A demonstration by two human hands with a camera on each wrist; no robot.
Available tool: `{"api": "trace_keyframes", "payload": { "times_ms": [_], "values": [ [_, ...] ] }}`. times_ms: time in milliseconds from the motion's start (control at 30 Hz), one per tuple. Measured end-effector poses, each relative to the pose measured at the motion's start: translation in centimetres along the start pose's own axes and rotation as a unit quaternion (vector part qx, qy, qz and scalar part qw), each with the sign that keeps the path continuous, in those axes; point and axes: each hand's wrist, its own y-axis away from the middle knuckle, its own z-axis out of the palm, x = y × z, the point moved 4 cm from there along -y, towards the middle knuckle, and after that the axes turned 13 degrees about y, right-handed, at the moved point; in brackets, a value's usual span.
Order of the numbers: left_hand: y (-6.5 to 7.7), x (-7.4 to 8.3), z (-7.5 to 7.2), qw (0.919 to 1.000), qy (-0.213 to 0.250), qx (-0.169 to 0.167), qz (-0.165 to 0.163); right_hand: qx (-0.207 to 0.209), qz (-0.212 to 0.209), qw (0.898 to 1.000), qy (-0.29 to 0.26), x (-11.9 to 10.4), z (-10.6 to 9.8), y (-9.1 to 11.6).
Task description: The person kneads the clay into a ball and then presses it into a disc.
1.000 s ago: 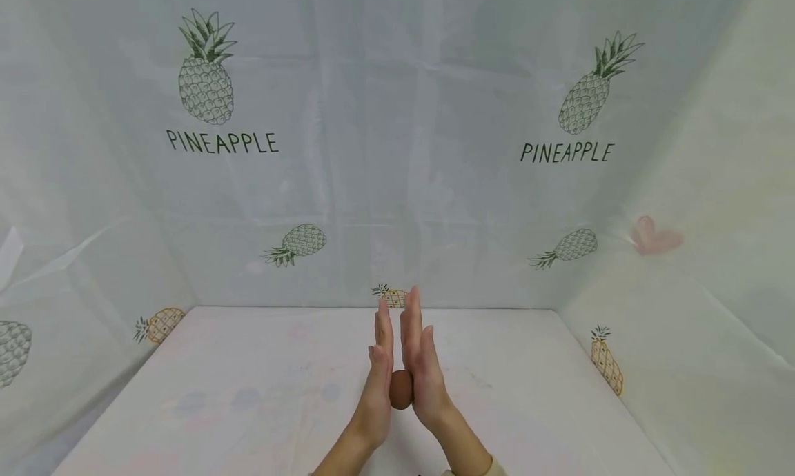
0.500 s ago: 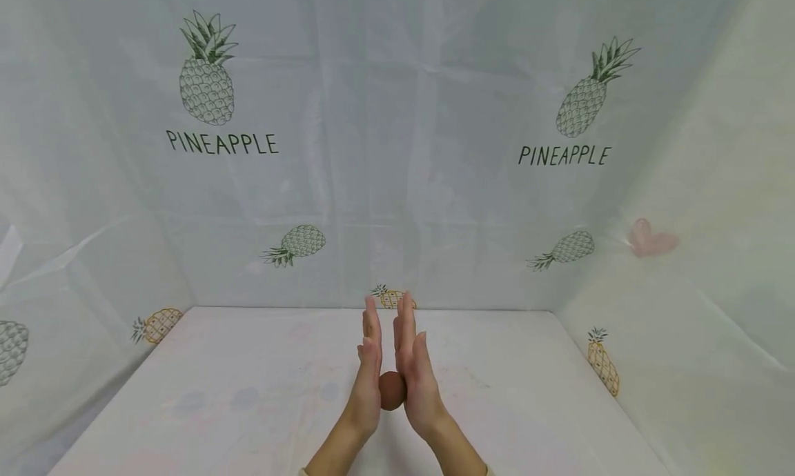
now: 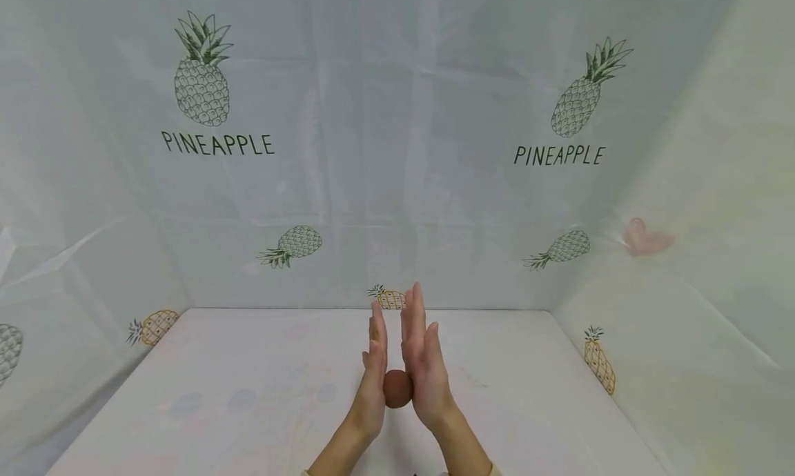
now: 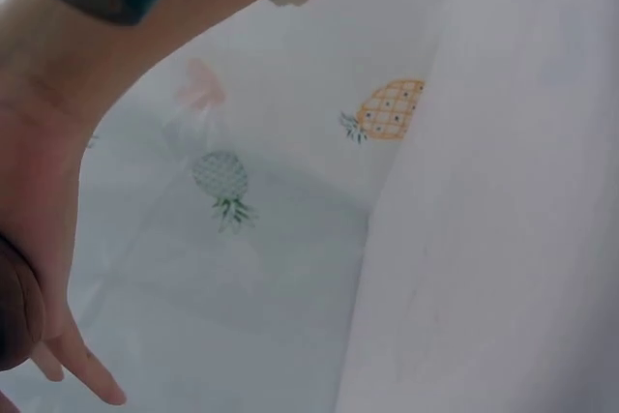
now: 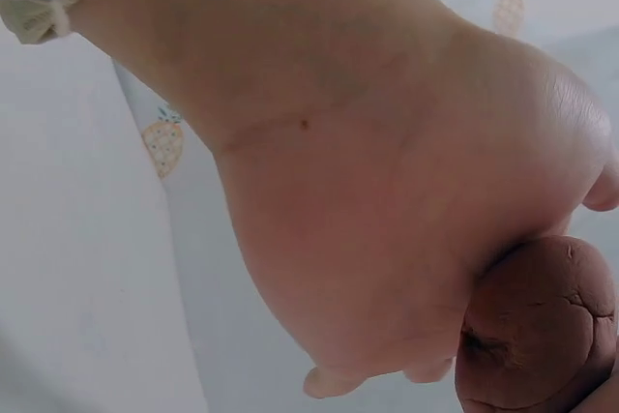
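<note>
A brown ball of clay or dough [image 3: 397, 389] is pressed between two flat palms in the head view. My left hand [image 3: 373, 386] touches its left side, and my right hand [image 3: 428, 376] its right side; the fingers of both point up and away, straight. The right hand reaches a little higher than the left. Cracks and creases mark the ball's surface [image 5: 542, 326] in the right wrist view, where it lies against the right palm [image 5: 358, 229]. Only a dark edge of the ball [image 4: 17, 309] shows in the left wrist view.
Below the hands is a white tabletop [image 3: 248, 421] with faint coloured blotches. A pale sheet printed with pineapples [image 3: 201, 90] hangs behind it and on both sides, meeting the table's edges.
Both palms slide back and forth against each other with the ball between them. Over the last half second the right hand moved up and forward, and both hands shifted slightly right.
</note>
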Motion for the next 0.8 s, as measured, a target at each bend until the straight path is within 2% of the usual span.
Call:
{"api": "trace_keyframes", "payload": {
  "times_ms": [233, 467, 800],
  "values": [
    [0.2, 0.3, 0.3, 0.9999, 0.007, -0.012, 0.000, -0.002, -0.007, 1.000, -0.007, 0.3, -0.3, -0.8],
    [0.5, 1.1, 1.1, 0.9996, 0.010, -0.026, 0.005, -0.003, 0.003, 1.000, -0.010, 1.3, -0.4, -1.1],
    [0.8, 2.2, 1.2, 0.9991, -0.003, -0.028, 0.031, -0.018, 0.021, 0.999, -0.029, 2.3, 0.2, -1.0]
  ]
}}
